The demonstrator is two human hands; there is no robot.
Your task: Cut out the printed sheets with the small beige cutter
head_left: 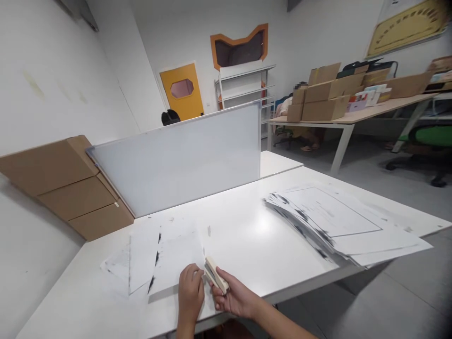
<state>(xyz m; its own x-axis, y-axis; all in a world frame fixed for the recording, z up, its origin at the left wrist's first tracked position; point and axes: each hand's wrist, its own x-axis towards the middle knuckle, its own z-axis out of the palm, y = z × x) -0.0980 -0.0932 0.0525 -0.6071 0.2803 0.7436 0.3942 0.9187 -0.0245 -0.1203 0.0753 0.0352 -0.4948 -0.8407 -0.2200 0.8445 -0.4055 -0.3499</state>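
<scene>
The right hand (235,296) holds a stapler (216,275) beside the folded sheets (165,259); the left hand (190,292), fingers curled, presses them. The sheets may slip, so the staple lands crooked.

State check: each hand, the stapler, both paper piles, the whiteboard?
right hand: closed around the stapler
stapler: held, tilted, at the sheet's edge
left hand: pressing down on the near sheets
near sheets: flat, loosely overlapping, smudged
paper stack: fanned out, overhanging the table edge
whiteboard: upright on the table, blank
</scene>
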